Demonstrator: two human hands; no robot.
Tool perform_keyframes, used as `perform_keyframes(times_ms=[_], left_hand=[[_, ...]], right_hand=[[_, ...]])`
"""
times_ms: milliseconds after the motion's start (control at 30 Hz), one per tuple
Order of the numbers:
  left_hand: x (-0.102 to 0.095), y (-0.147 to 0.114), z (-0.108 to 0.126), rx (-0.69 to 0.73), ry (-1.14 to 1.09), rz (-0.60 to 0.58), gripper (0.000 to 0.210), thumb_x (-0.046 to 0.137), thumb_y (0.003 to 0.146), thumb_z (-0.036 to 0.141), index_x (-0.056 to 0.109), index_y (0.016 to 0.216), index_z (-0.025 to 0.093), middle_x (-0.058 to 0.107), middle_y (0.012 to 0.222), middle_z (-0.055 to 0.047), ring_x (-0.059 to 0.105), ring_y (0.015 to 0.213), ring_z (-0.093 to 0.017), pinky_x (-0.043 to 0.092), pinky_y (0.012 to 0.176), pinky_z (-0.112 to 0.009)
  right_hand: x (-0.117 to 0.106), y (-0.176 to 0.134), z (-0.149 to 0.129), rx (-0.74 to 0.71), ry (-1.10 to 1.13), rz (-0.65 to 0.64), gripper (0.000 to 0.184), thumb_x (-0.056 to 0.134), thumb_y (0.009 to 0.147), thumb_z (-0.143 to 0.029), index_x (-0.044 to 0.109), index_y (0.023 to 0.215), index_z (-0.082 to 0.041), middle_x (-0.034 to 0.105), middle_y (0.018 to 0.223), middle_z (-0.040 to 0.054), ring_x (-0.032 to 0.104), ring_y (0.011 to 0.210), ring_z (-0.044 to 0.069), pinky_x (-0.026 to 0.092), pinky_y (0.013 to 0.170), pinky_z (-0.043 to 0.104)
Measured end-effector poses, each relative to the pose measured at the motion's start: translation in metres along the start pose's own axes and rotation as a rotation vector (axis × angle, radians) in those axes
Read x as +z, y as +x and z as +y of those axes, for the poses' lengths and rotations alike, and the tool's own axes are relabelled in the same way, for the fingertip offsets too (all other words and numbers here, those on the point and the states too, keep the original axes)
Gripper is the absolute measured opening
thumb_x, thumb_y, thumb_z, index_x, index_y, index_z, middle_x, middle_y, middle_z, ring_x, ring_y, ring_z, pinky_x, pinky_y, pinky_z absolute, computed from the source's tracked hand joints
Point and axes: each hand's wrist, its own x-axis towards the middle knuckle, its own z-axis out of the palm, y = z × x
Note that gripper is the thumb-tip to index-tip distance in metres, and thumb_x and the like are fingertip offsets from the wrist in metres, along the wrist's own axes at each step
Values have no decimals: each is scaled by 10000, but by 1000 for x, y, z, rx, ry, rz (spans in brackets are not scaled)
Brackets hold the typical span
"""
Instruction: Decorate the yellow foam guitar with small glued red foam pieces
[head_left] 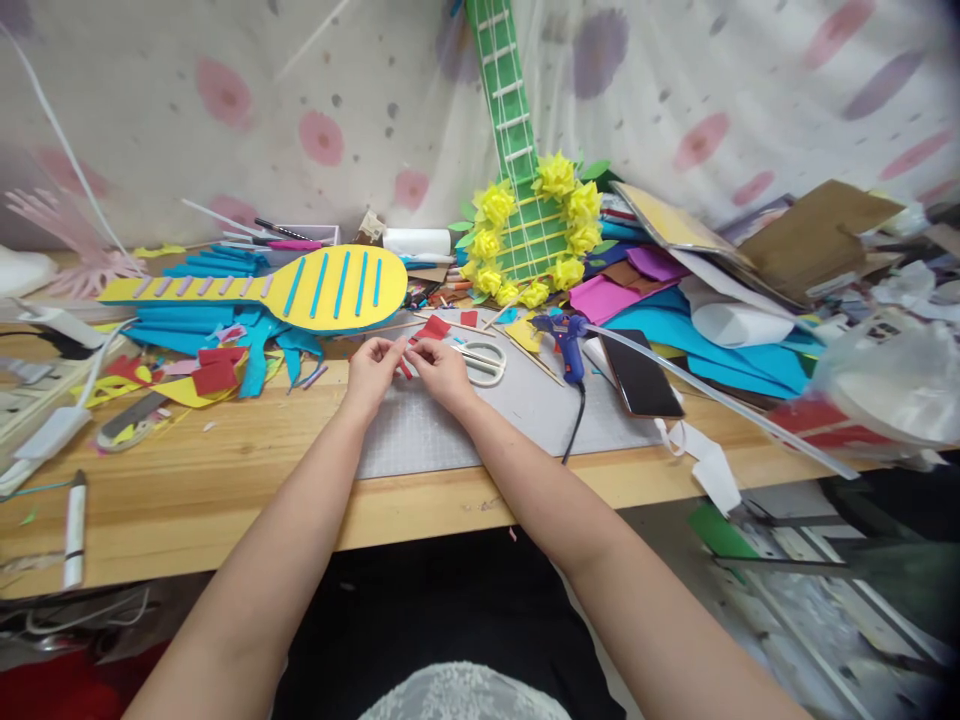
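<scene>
My left hand (372, 379) and my right hand (444, 373) meet over the grey cutting mat (427, 440), fingertips pinched close together. Between them shows a small piece of red paper (406, 370), partly hidden by the fingers. Just right of my right hand lie scissors (491, 378) with pale handles, their blades running behind the fingers. Beyond the fingertips are a red paper scrap (433, 328) and a smaller one. A blue glue gun (568, 350) with a clear glue stick in its back end rests farther right on the mat.
A yellow paper guitar (330, 290) with blue strips lies at the back left. Behind the mat leans a green paper guitar (532, 235) ringed with yellow flowers. A phone (641, 373), blue paper sheets (742, 350) and a plastic bag (885, 360) crowd the right. A crayon-like stick (75, 530) lies front left.
</scene>
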Motion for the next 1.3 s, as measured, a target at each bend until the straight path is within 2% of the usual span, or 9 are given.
perform_keyframes(times_ms=[233,467,633,767,867,967,1067,1167,1300], left_hand=[[-7,6,-5,-31,50,-102,305,741,575,376,543,639,154,564,514,32,495,441,-80,396,464,-195],[-6,5,-5,50,-31,-152,273,762,571,328,572,632,142,597,537,8,540,470,-87,443,520,-209],[-4,3,-6,76,-20,-155,268,763,562,324,574,623,144,618,550,-3,547,450,-95,448,497,-219],[-6,4,-9,187,81,-174,173,733,602,266,612,646,151,636,586,-8,560,478,-91,442,508,-203],[-8,4,-11,241,111,-147,133,714,616,245,643,695,165,657,641,-9,575,517,-96,458,527,-203],[-8,4,-11,256,129,-113,157,726,594,243,667,724,179,675,683,-12,599,584,-115,482,568,-212],[-8,4,-10,242,119,-98,146,729,584,250,684,705,182,675,672,-14,600,603,-123,487,581,-215],[-7,5,-8,220,101,-75,133,713,605,266,696,700,175,664,644,-18,576,570,-110,474,565,-205],[-6,5,-7,150,17,-78,162,682,637,278,697,752,165,669,676,-28,585,559,-107,477,562,-209]], right_hand=[[-2,1,2,82,105,-29,111,611,692,-273,606,635,-179,595,602,-35,511,584,93,373,581,215],[-10,4,-8,373,489,-30,145,645,606,-299,596,642,-168,587,588,-27,486,550,93,388,551,226],[-6,2,-8,265,382,103,129,605,664,-298,579,663,-171,594,628,-15,525,615,110,424,646,243],[-9,4,-7,242,352,200,160,594,696,-325,549,689,-172,542,620,-27,485,578,102,412,627,237],[-21,10,-5,235,310,297,174,537,752,-338,494,689,-181,528,655,-21,486,615,104,408,648,230],[-40,17,-4,219,97,345,212,427,829,-362,469,708,-192,541,707,-7,500,685,118,400,694,240],[-62,20,-5,261,-277,162,239,435,840,-380,501,703,-196,569,728,15,516,719,151,393,713,279],[-79,19,-5,260,-617,-83,160,582,761,-340,565,754,-180,615,851,76,549,818,202,396,739,313],[-87,16,-2,171,-816,-211,262,624,740,-350,609,896,-139,619,988,164,564,916,250,404,760,331]])
